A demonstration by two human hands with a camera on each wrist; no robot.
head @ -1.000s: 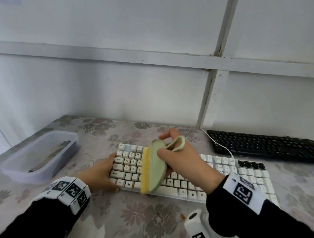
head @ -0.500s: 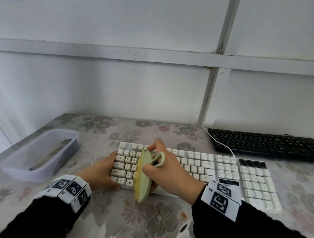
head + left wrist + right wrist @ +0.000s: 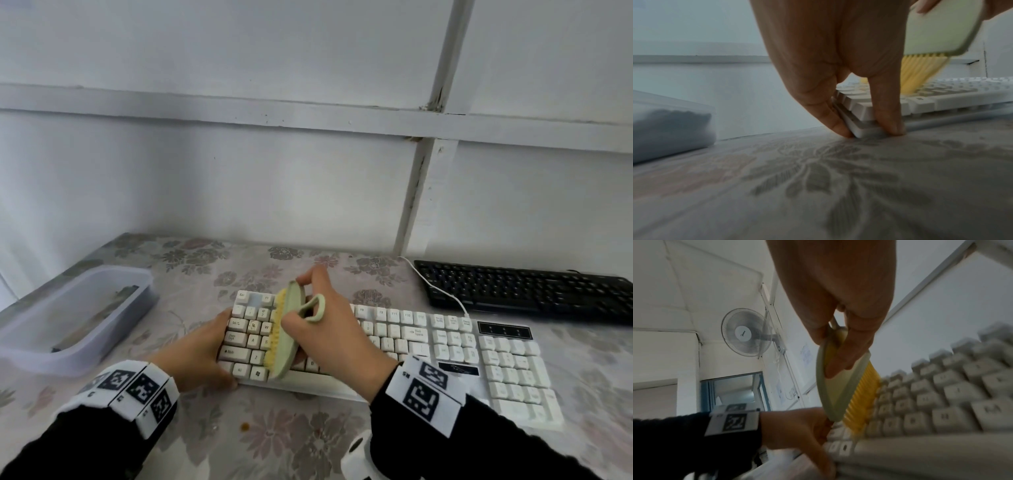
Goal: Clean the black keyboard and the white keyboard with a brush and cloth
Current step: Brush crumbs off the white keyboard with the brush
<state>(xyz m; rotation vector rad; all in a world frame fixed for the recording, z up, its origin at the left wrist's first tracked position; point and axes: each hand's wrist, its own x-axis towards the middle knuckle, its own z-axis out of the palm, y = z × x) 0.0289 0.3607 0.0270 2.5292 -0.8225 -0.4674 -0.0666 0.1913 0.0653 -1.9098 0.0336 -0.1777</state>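
The pale green plastic brush with yellow bristles is gripped by the right hand against the white keyboard, whose left corner is pinched by the left hand.

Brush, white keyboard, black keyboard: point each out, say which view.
brush [image 3: 287,346], head view, on its green back.
white keyboard [image 3: 507,370], head view, on the number pad.
black keyboard [image 3: 534,291], head view, on its middle key rows.

Black keyboard cut off at right edge.
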